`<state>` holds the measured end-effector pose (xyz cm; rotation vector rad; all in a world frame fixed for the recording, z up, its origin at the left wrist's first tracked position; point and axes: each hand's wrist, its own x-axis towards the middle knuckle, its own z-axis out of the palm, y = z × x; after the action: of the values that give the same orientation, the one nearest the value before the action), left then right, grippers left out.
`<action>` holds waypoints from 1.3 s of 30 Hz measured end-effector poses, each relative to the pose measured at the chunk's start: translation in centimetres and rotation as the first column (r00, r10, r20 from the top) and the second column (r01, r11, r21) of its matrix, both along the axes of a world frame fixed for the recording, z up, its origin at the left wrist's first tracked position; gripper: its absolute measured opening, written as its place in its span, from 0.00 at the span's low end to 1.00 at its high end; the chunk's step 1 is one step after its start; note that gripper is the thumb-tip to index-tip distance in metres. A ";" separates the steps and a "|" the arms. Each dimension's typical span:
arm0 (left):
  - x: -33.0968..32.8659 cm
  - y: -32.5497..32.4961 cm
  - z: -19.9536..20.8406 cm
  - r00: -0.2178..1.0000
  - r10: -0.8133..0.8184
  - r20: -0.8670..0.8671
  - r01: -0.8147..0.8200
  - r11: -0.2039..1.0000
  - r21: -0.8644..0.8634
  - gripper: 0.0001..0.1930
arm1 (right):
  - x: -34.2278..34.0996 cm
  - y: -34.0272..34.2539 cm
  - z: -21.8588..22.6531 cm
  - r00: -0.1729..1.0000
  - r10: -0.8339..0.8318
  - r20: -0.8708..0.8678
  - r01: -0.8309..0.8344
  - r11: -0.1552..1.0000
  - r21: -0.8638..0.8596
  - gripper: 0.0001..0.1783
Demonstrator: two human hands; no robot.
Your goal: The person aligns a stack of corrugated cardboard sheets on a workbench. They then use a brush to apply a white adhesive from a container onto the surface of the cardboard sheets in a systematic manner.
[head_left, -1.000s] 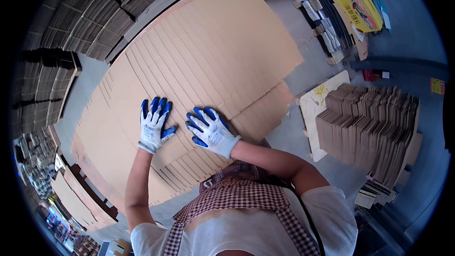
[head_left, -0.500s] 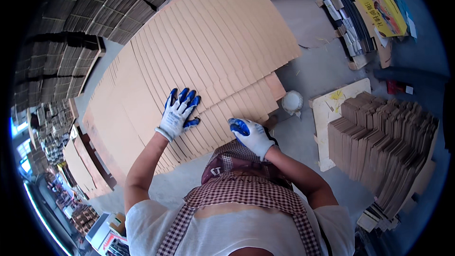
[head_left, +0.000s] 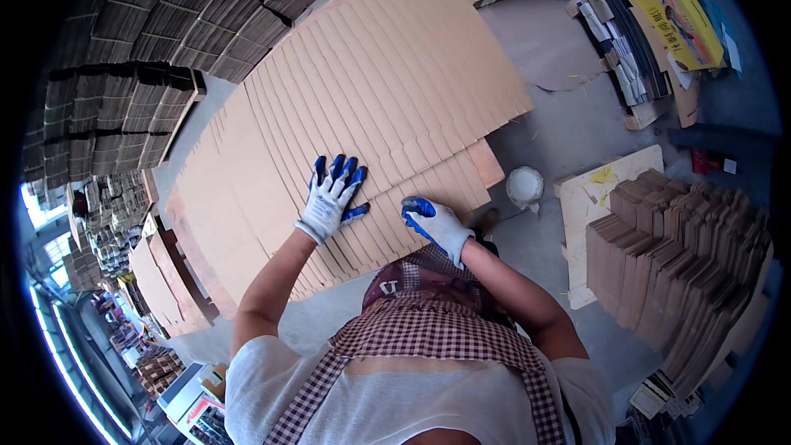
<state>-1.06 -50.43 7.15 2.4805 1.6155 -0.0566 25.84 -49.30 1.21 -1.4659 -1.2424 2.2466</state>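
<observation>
Overlapping brown cardboard sheets (head_left: 395, 66) lie fanned out in front of me, their edges stepped in long parallel lines. My left hand (head_left: 331, 199), in a white glove with blue-coated fingers, rests flat on them with its fingers spread. To its right, my right hand (head_left: 443, 227), gloved the same way, is over the near part of a lower row of sheets (head_left: 449, 185). Its fingers are curled in, and whatever they may hold is hidden.
A round white-topped tub (head_left: 525, 187) stands on the floor right of the sheets. Further right, folded cardboard (head_left: 659, 255) is stacked beside a pale board (head_left: 581, 280). Tied cardboard bundles (head_left: 173, 8) rise at the far left. A yellow printed box (head_left: 680, 21) lies at the far right.
The whole view has shifted, so the scene sits further right. My right hand has moved slightly further over the sheets. My left hand stays flat on the cardboard.
</observation>
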 end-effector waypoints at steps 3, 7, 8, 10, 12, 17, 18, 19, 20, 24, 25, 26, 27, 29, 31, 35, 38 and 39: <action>0.0 -0.1 0.0 1.000 0.008 -0.012 -0.008 1.000 -0.023 0.38 | -1.3 1.2 1.5 1.000 -0.006 0.000 0.006 0.982 -0.190 0.18; -0.2 0.2 -0.1 1.000 -0.011 -0.011 0.011 0.999 -0.045 0.39 | -2.5 1.9 1.4 0.982 -0.148 -0.115 0.097 0.926 -0.365 0.17; -0.2 0.3 -0.1 1.000 -0.015 -0.014 0.015 0.999 -0.040 0.39 | -2.7 2.0 1.0 0.976 -0.173 -0.135 0.105 0.909 -0.403 0.17; -0.1 0.7 -0.2 0.999 -0.031 -0.012 0.031 0.999 -0.030 0.38 | -3.0 2.3 0.7 0.966 -0.214 -0.146 0.121 0.871 -0.476 0.17; -0.2 0.6 -0.5 1.000 0.001 0.031 -0.001 1.000 -0.020 0.38 | -3.2 2.7 0.5 0.959 -0.250 -0.132 0.141 0.827 -0.545 0.17; 0.1 1.5 0.4 0.995 -0.012 0.094 0.019 0.997 -0.070 0.41 | -4.3 3.9 0.8 0.977 -0.205 -0.058 0.157 0.875 -0.457 0.16; 0.3 2.1 1.4 0.990 -0.006 0.141 0.023 0.993 -0.117 0.42 | -4.5 4.0 1.0 0.976 -0.211 -0.050 0.165 0.874 -0.457 0.16; 0.5 2.5 1.6 0.991 -0.032 0.132 0.047 0.993 -0.113 0.44 | -4.5 4.1 1.2 0.976 -0.214 -0.042 0.172 0.873 -0.457 0.16; 0.8 3.0 1.3 0.991 -0.057 0.120 0.071 0.990 -0.121 0.44 | -4.3 4.2 1.4 0.976 -0.215 -0.033 0.177 0.872 -0.457 0.16; 1.7 4.8 0.4 0.994 -0.089 0.057 0.097 0.983 -0.157 0.45 | -4.4 4.6 1.3 0.984 -0.174 -0.026 0.141 0.866 -0.480 0.16; 1.6 4.9 0.4 0.995 -0.096 0.037 0.101 0.982 -0.161 0.45 | -4.5 4.4 0.9 0.982 -0.184 -0.043 0.141 0.862 -0.486 0.17; 1.5 4.9 0.5 0.995 -0.103 0.018 0.104 0.981 -0.165 0.45 | -4.6 4.2 0.6 0.979 -0.199 -0.047 0.152 0.861 -0.486 0.17; 1.6 5.0 0.4 0.995 -0.096 0.013 0.097 0.980 -0.174 0.45 | -4.7 4.0 0.5 0.975 -0.217 -0.047 0.167 0.857 -0.488 0.17; 1.7 5.0 0.4 0.996 -0.085 0.004 0.084 0.978 -0.190 0.45 | -4.7 3.8 0.4 0.976 -0.215 -0.038 0.171 0.862 -0.476 0.18; 1.7 4.9 0.4 0.997 -0.079 0.023 0.082 0.979 -0.187 0.45 | -4.5 4.5 0.9 0.984 -0.174 -0.027 0.145 0.885 -0.442 0.19; 0.8 6.9 1.3 0.988 -0.069 0.138 0.084 0.991 -0.106 0.39 | -3.1 5.5 3.0 0.994 -0.108 0.010 0.107 0.959 -0.261 0.19; -0.7 10.6 0.8 0.985 0.041 0.168 -0.050 0.998 0.049 0.33 | -1.7 6.5 5.9 0.952 -0.144 0.271 0.012 0.900 0.437 0.15; -1.5 12.3 0.6 0.985 0.082 0.152 -0.095 0.992 0.083 0.32 | -1.3 6.5 5.5 0.943 -0.215 0.253 0.025 0.807 0.590 0.17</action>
<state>-2.56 -38.14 7.79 2.4085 1.6973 0.2128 24.54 -42.80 6.68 -1.6027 -1.6735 1.3814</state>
